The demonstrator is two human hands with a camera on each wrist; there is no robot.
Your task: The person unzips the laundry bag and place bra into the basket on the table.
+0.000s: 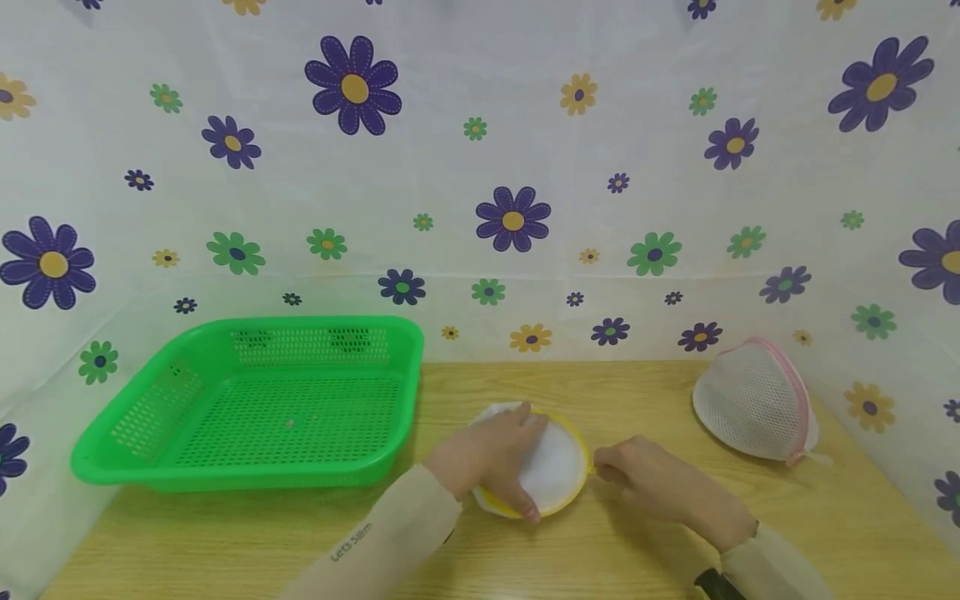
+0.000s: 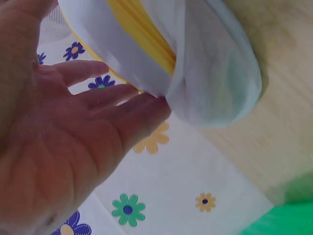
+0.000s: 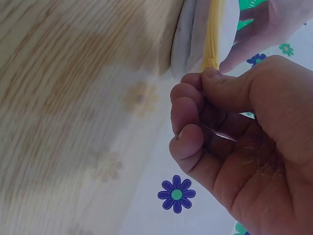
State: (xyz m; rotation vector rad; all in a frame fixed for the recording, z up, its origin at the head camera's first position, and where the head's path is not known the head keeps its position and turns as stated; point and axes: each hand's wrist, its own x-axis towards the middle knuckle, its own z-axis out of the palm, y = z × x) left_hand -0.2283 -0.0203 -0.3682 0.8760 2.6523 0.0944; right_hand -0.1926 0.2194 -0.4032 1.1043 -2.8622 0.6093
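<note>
A white mesh laundry bag (image 1: 558, 468) with yellow trim sits on the table in the middle of the head view. My left hand (image 1: 487, 454) lies across its left side, thumb and fingers spread over the trim. In the left wrist view those fingers (image 2: 142, 117) reach out nearly straight, touching the bag's white cloth. At the bag's right end, my right hand (image 1: 656, 479) pinches the tip of the yellow trim (image 3: 213, 41) between thumb and forefinger. The right wrist view shows the other fingers curled below, and whether they hold a zipper pull is hidden.
A green plastic basket (image 1: 262, 478) with perforated walls stands to the left on the wooden table (image 1: 600, 567). At the right rests a second white mesh laundry bag (image 1: 750, 404), dome-shaped with pink trim. A flower-printed sheet (image 1: 420, 167) hangs behind and along the sides.
</note>
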